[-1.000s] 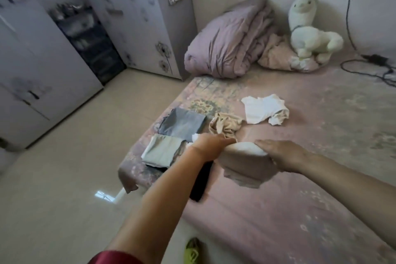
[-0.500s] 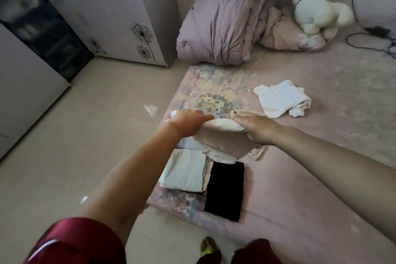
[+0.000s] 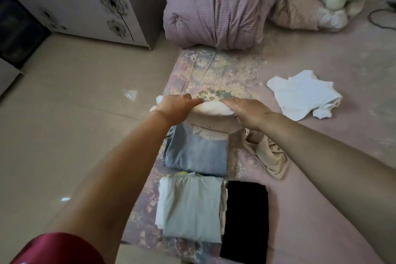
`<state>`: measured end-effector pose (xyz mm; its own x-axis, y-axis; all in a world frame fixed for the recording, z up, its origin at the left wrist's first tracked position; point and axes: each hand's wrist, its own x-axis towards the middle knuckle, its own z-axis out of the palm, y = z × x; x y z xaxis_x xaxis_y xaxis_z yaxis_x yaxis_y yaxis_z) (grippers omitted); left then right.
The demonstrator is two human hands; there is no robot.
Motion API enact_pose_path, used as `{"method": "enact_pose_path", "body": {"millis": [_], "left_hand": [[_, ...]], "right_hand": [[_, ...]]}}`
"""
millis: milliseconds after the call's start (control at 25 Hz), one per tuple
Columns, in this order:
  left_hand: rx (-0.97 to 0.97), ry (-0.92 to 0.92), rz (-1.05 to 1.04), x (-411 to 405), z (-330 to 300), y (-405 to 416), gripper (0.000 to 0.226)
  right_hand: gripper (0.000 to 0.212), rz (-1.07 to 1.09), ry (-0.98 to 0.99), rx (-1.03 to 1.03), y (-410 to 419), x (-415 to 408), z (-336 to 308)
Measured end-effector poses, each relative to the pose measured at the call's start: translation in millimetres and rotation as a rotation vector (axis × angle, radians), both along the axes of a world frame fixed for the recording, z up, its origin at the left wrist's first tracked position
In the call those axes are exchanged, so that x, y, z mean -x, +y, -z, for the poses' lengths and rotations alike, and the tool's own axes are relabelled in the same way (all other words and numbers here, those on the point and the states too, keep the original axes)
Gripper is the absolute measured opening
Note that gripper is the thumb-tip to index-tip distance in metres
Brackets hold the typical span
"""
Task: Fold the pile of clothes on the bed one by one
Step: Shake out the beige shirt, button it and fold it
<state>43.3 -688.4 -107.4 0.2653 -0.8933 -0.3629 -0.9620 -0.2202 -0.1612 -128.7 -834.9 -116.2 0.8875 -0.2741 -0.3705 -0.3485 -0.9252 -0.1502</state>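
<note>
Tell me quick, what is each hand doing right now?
Left hand: grips one end of the cream garment.
Right hand: fingers curled over the garment's other end, holding it.

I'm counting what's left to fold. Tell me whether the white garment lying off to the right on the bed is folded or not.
Not folded. The white garment lies crumpled on the bed, with uneven edges and a bunched corner, apart from the flat folded pieces such as the black one.
</note>
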Motion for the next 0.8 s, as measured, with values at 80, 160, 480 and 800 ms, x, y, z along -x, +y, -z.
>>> {"method": "enact_pose_path", "body": {"millis": [80,160,480,800], "left_hand": [[0.136,-0.074,0.076,-24,46,1,0.065],[0.362,-0.168,0.183,-31,104,15,0.063],[0.209,0.046,0.19,12,311,120,0.056],[0.365,0.141,0.341,-25,269,91,0.062]], "right_hand": [[0.055,-0.053,-0.218,0.188,3,-19,45],[0.038,-0.091,-0.387,0.32,20,-24,101],[0.098,-0.029,0.071,0.056,126,20,295],[0.062,0.007,-0.115,0.029,103,14,276]]}}
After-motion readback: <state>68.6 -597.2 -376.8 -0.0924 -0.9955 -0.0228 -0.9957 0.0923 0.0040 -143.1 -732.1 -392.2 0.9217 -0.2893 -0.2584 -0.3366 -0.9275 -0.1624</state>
